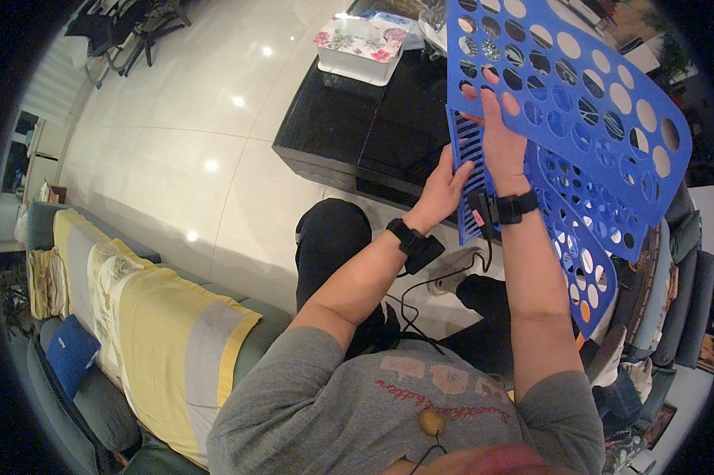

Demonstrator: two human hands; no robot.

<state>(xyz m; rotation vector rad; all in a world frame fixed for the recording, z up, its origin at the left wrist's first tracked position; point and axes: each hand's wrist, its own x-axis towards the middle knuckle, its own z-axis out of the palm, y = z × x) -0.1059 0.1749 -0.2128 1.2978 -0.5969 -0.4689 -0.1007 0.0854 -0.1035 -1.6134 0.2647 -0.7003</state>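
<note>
My right hand (501, 141) is closed on the lower left part of a large blue panel with round holes (559, 95), and some of its fingertips show through the holes. The panel is raised and tilted at the right. Just left of it, my left hand (440, 190) is closed on a narrow blue slotted strip (469, 150), thumb pointing up along it. The strip runs down past both wrists. Further blue perforated panels (582, 261) hang below the large one, partly hidden behind it. Where the pieces join, I cannot make out.
A glossy black table (333, 119) bears a white box with a floral lid (359, 47). A sofa (159, 317) with a yellow and grey cover is at left, a blue cushion (72, 356) on it. Cables (411, 305) trail from my wrist bands. Another seat (674, 293) is at right.
</note>
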